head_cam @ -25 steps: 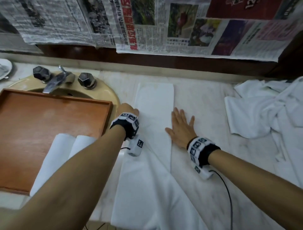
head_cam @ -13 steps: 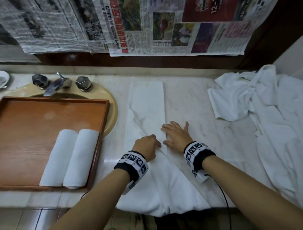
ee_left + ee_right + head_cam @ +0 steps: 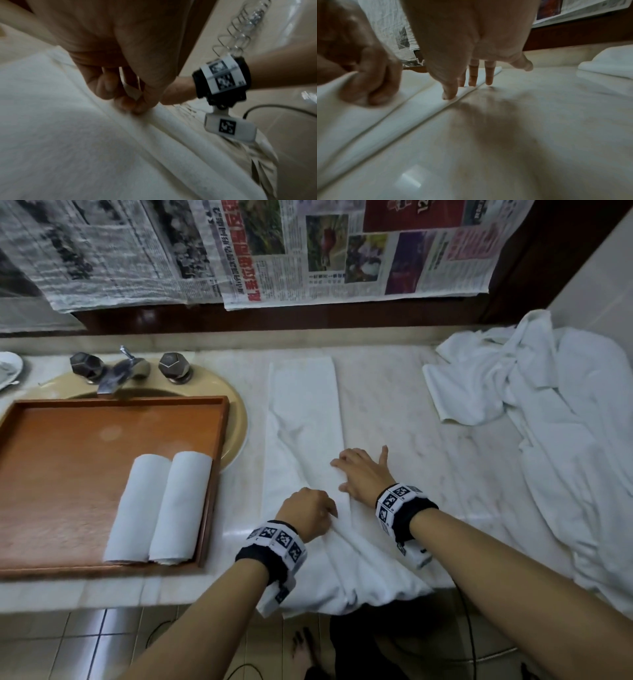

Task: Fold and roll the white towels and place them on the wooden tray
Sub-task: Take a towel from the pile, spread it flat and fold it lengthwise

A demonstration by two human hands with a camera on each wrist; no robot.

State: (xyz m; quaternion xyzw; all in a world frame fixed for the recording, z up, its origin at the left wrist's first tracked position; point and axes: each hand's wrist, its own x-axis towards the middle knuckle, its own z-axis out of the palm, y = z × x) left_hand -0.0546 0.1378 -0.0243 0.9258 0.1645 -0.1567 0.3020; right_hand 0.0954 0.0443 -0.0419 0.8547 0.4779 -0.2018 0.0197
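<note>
Currently, towel fold pinched by curled left hand fingers, edge pressed flat on worktop by straight right hand fingers.

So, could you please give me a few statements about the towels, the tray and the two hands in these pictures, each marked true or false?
1. Two rolled towels lie side by side on the wooden tray. True.
2. The left hand lies flat with straight fingers. False: its fingers are curled and pinch the folded towel.
3. The right hand presses the folded towel's right edge with straight fingers. True.
4. The wooden tray sits on the floor. False: it rests over the sink.
5. A heap of unfolded towels lies on the counter's right side. True.
</note>
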